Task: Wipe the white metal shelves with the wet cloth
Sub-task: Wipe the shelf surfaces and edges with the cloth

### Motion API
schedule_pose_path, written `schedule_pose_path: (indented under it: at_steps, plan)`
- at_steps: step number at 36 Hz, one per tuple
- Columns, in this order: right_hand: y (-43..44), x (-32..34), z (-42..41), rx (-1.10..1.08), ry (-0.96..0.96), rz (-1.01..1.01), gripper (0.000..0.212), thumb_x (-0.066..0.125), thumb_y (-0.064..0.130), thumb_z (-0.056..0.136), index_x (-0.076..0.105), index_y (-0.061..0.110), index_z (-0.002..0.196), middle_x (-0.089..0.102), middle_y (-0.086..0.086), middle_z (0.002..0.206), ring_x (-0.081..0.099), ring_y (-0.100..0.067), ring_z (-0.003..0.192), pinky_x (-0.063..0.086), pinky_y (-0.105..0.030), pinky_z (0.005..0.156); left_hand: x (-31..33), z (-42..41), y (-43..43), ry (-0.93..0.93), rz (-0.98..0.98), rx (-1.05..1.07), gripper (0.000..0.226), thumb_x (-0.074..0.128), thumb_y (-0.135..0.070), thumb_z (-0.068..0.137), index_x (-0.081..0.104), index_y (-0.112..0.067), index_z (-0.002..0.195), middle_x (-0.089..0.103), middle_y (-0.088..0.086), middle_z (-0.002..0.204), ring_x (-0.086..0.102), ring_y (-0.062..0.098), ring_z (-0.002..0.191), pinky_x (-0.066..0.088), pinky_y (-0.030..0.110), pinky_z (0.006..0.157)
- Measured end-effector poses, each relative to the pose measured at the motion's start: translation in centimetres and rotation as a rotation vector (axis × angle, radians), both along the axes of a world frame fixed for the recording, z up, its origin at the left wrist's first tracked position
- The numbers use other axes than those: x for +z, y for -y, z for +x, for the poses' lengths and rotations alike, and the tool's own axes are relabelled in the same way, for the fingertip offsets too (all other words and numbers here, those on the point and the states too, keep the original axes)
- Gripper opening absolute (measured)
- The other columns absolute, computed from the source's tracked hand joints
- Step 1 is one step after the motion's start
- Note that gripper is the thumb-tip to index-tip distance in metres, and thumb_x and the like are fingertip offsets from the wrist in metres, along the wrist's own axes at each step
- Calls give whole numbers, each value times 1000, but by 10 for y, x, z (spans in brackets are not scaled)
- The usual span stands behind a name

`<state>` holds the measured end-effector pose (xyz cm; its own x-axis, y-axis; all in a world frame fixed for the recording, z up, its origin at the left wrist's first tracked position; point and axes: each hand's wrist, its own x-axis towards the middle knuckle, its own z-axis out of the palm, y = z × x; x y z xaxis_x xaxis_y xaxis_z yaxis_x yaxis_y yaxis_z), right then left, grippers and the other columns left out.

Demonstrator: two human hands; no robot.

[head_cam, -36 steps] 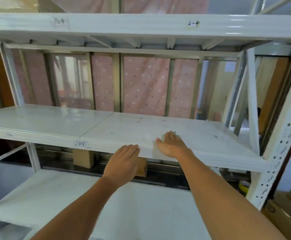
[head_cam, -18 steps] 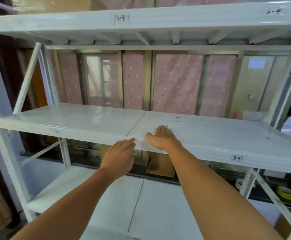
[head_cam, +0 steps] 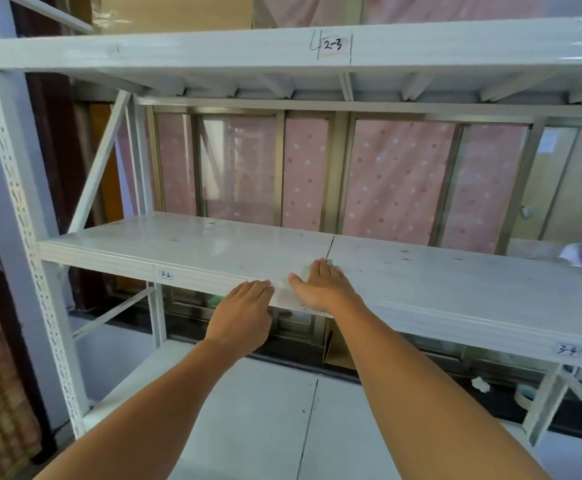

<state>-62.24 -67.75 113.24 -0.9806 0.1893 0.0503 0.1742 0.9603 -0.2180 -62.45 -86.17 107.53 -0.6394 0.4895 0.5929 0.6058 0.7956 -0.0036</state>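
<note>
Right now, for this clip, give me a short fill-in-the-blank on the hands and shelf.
1. The right hand lies flat on the ____ shelf.
2. The left hand touches that shelf's ____ edge.
3. The label left of both hands reads ____.

Missing: middle; front; 3-2

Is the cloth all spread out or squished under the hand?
Cannot tell. The right hand lies flat on the cloth on the middle shelf, hiding all but a pale green edge.

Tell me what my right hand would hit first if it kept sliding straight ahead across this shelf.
Nothing close: the shelf ahead of the right hand looks bare, so probably the window frame behind, though depth is unclear.
</note>
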Motion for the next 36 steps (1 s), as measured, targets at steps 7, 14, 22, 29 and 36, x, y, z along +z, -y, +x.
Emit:
schedule_pose_path:
  at_steps: [7, 14, 22, 29, 36]
  plan:
    - [40, 0, -32, 4, 22, 6, 90, 12, 70, 95, -9, 10, 158, -13, -10, 166, -10, -26, 153, -4, -40, 122, -3, -37, 50, -10, -1, 32, 45, 66, -9, 80, 65, -9, 125, 64, 6, 130, 60, 23, 121, 46, 35, 105]
    - [86, 1, -69, -44, 43, 2, 93, 16, 71, 95, -10, 7, 157, -15, -14, 165, -12, -29, 152, -4, -42, 122, -3, -71, 100, -50, -1, 13, 43, 69, -5, 77, 68, -6, 119, 67, 7, 123, 64, 25, 113, 51, 35, 98]
    - [133, 0, -102, -55, 46, 30, 93, 15, 71, 95, -11, 7, 157, -15, -14, 165, -12, -30, 152, -4, -43, 122, -6, -107, 159, -50, -4, 39, 46, 64, -7, 80, 64, -9, 127, 63, 7, 128, 60, 26, 118, 50, 37, 99]
    - [173, 4, -121, -46, 77, 21, 92, 15, 69, 96, -12, 7, 157, -17, -14, 164, -14, -29, 152, -5, -42, 121, -14, -132, 201, -55, -5, 35, 50, 61, -8, 80, 60, -8, 130, 58, 7, 133, 56, 25, 121, 47, 36, 103]
    - [217, 6, -148, -53, 92, 16, 91, 15, 69, 96, -13, 7, 157, -18, -13, 164, -14, -28, 152, -5, -42, 122, -8, -159, 254, -43, -17, 93, 49, 66, -11, 81, 61, -10, 130, 59, 6, 133, 56, 25, 121, 47, 36, 104]
